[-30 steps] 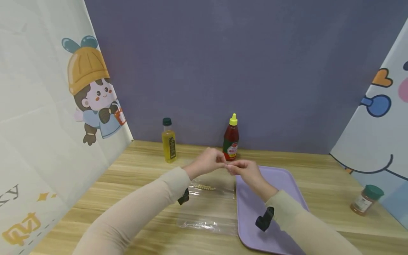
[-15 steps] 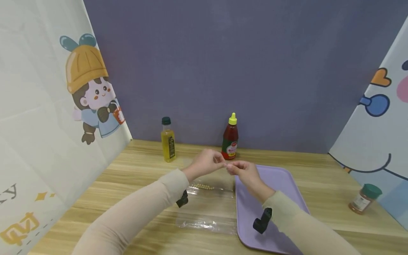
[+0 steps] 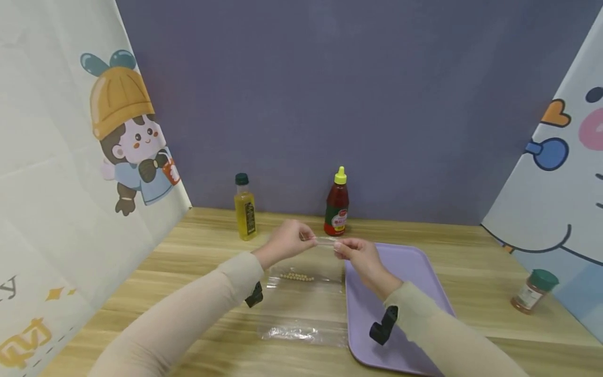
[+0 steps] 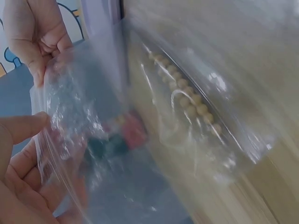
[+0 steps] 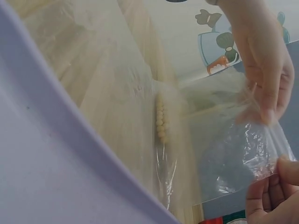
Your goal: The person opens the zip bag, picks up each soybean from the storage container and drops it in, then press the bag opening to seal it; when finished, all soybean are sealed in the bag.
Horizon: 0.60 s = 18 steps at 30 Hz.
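A clear plastic bag (image 3: 306, 309) lies on the wooden table, its far end lifted up between both hands. Inside the bag, a string of pale round beads (image 3: 297, 276) shows near the fold, also visible as a beaded strand (image 4: 189, 95) in the left wrist view. My left hand (image 3: 289, 242) pinches the bag's raised edge between thumb and fingers. A short way to its right, my right hand (image 3: 363, 256) pinches the same edge, with a stretch of film between the two. In the right wrist view, the lifted film (image 5: 233, 149) looks crinkled near the fingertips.
A lilac tray (image 3: 405, 330) lies under the right forearm, next to the bag. Behind the hands stand an oil bottle (image 3: 245, 209) and a red sauce bottle (image 3: 337, 204). A green-capped spice jar (image 3: 532, 293) stands at the far right.
My hands, almost touching before, have moved apart. The left hand has slid to the left along the bag's edge, and film now shows between the fingertips.
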Each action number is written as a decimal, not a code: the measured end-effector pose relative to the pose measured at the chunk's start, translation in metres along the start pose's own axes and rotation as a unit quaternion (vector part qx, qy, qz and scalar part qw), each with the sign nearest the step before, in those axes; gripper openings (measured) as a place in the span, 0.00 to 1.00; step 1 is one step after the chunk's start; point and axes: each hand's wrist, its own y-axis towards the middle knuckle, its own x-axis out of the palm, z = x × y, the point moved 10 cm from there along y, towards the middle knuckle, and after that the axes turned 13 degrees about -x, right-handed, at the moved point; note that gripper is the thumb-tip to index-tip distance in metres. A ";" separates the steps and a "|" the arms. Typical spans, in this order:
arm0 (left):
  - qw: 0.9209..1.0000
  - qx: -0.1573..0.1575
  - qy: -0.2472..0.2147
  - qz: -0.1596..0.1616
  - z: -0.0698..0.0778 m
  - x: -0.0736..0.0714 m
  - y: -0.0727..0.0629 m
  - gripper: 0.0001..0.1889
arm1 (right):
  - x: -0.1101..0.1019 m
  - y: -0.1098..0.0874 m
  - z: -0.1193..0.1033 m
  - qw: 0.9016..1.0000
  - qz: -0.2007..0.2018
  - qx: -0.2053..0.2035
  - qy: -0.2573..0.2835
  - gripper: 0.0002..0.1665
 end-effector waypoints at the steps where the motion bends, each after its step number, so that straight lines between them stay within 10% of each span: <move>1: 1.000 -0.006 0.001 0.000 -0.004 -0.002 -0.001 0.06 | 0.001 0.000 0.000 1.000 0.000 -0.001 0.000 0.10; 18: 0.998 -0.043 0.009 0.043 -0.048 -0.031 -0.010 0.05 | -0.002 0.002 0.005 0.999 0.017 0.005 0.029 0.12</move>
